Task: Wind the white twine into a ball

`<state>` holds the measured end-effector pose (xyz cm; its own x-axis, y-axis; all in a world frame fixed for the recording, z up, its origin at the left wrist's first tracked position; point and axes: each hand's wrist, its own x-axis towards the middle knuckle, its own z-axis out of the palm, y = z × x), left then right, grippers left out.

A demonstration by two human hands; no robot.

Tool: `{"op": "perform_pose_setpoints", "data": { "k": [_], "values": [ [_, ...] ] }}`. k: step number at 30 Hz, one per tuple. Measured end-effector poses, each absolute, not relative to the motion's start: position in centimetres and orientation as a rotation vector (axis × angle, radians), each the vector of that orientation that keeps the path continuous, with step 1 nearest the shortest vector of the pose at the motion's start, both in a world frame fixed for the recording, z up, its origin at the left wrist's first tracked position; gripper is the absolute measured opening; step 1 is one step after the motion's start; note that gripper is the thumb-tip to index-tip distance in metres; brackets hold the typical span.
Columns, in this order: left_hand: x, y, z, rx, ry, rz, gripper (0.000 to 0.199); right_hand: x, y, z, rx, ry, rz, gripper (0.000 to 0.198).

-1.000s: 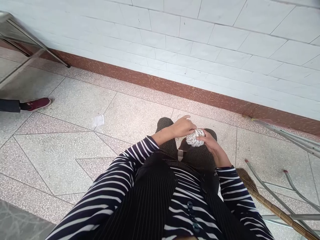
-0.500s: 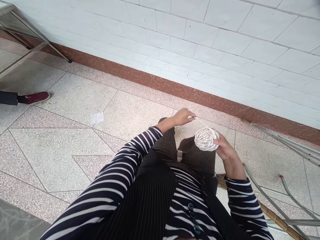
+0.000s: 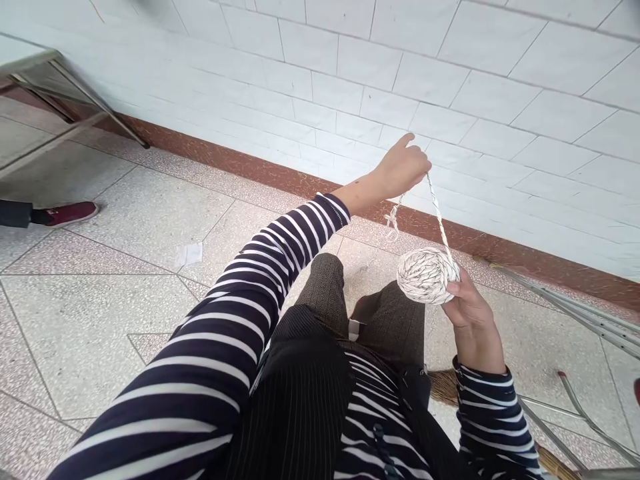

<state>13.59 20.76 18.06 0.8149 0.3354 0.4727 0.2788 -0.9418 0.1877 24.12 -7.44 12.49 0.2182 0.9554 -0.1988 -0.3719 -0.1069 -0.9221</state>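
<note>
At the far left, a metal-legged stand is set near the tiled wall, and below it another person's dark red shoe rests on the speckled floor. Further right, a scrap of white paper lies flat on the floor, well apart from the person's hands. The left arm, in a striped sleeve, reaches forward past the knees, and the left hand is raised with its fingers closed on a white cord, the index finger partly extended. Beneath that hand hangs a loose, knotted-looking tail of the cord. From the fingertips, a strand slants down, looking fairly taut, to a ball of cord, round and white with dark flecks, which is held up before the person's right knee. The right hand grips the ball's right edge, thumb over the near face. As far as can be judged, most of the visible cord is gathered in the ball, in layered turns that look tidy; what remains outside is the single strand and the short tail. Whether the cord is being wound on or drawn off cannot be told from this moment. Right of the knees, a broom lies partly hidden behind the right sleeve, and beyond it is a bent metal frame.
</note>
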Motion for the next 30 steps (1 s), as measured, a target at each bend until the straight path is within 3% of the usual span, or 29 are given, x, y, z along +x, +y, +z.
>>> {"op": "perform_pose_setpoints", "data": {
  "k": [11,30],
  "values": [
    [16.2,22.8,21.4,2.823,0.633,0.88,0.027,25.0,-6.3,15.1,-1.102,-0.714,1.179,0.057],
    [14.5,22.4,21.7,2.836,0.935,0.7,0.029,24.9,-7.4,14.6,-1.097,-0.727,1.266,0.064]
  ]
}}
